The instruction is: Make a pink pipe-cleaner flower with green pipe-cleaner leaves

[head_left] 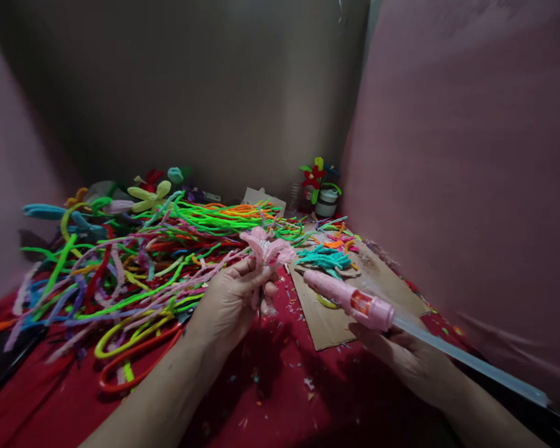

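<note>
Between the fingers of my left hand [233, 298] is a pink pipe-cleaner flower [267, 249], its petals spread above the fingertips and a thin stem below. My right hand [401, 351] is closed round a pink hot glue gun [348, 300], whose handle is mostly hidden. The nozzle points left towards the flower, a short gap from it. A long translucent glue stick [471, 358] sticks out of the gun's back end. Just beyond the nozzle, short teal pipe cleaners [324, 258] lie on a sheet of cardboard [324, 326].
A tangled heap of coloured pipe cleaners [168, 261] covers the left side of the red cloth [270, 398]. Orange-red scissor handles [140, 367] lie near my left forearm. At the back stand finished flowers [313, 177] and a small jar [326, 203]. Pink walls [466, 155] bound both sides.
</note>
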A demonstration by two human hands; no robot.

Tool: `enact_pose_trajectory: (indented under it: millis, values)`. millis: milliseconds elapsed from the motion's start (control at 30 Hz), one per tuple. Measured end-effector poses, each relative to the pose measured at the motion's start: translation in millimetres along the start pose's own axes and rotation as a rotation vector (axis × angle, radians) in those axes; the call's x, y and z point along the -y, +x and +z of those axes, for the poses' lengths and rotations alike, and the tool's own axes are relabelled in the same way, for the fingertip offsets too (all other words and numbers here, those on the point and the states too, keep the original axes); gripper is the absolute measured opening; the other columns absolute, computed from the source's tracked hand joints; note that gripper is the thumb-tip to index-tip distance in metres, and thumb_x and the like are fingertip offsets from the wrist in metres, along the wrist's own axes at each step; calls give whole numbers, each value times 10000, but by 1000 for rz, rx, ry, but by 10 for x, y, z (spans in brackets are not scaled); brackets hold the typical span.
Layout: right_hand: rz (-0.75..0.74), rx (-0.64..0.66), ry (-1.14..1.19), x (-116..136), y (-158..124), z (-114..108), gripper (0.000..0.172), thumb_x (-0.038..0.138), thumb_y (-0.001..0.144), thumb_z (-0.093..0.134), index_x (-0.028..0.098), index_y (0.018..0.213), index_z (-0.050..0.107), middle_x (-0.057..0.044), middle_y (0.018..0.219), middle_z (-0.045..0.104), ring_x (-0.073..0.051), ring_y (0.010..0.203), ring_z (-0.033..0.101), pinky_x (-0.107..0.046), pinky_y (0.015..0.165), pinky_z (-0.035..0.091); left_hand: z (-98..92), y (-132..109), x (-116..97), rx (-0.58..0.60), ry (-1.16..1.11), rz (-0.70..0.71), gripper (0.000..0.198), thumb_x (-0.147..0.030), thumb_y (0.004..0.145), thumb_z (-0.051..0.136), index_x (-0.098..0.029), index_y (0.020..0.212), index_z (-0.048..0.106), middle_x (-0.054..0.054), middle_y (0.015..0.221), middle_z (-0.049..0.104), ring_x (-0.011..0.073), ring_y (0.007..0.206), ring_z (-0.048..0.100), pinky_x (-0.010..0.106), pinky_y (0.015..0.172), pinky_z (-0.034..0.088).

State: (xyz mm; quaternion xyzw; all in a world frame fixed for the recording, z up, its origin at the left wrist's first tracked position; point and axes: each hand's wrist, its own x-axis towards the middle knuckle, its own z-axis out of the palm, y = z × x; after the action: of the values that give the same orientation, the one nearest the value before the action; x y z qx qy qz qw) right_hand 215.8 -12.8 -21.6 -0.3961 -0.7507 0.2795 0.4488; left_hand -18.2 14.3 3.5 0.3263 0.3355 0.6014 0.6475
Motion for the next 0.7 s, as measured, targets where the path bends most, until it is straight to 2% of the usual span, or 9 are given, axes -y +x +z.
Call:
enact_pose_trajectory:
  millis: [100, 200, 300, 567, 700]
  values:
    - [-5, -64, -258, -175, -27, -154, 235, 246, 835, 523, 214, 1052, 607, -74, 978, 620, -221, 891, 575, -324, 762, 474, -10, 8, 5, -12, -8, 9, 165, -71, 678, 675, -120, 823, 611, -7, 640, 591, 65, 423, 536, 144, 306, 441]
    - [-12, -158, -501, -436, -71, -372, 270, 283, 815, 535, 184, 1057, 604, -87, 937, 582, -218, 857, 563, -316, 728, 467, -18, 10, 17, -9, -11, 9, 168, -58, 666, 679, -136, 796, 607, -8, 643, 599, 69, 423, 542, 146, 309, 453]
    - [75, -169, -640, -640, -104, -569, 347, 283, 816, 506, 178, 1141, 568, -88, 946, 553, -205, 830, 563, -315, 708, 471, -17, 8, 23, -30, -11, -11, 170, -36, 671, 655, -135, 803, 614, -7, 630, 595, 74, 406, 534, 157, 295, 452]
    - [237, -39, -877, -916, 43, -762, 328, 241, 798, 437, 171, 1075, 598, -81, 913, 533, -199, 786, 560, -317, 684, 468, -24, 31, 30, -47, -9, -22, 174, -18, 679, 632, -126, 814, 619, -8, 614, 581, 71, 401, 526, 144, 281, 432]
    - [157, 11, -922, -839, 89, -768, 356, 184, 752, 459, 122, 1071, 603, -133, 975, 539, -244, 877, 530, -371, 779, 452, -11, 9, 30, -40, -24, -23, 164, -32, 678, 643, -139, 797, 606, -14, 633, 583, 71, 410, 530, 162, 296, 453]
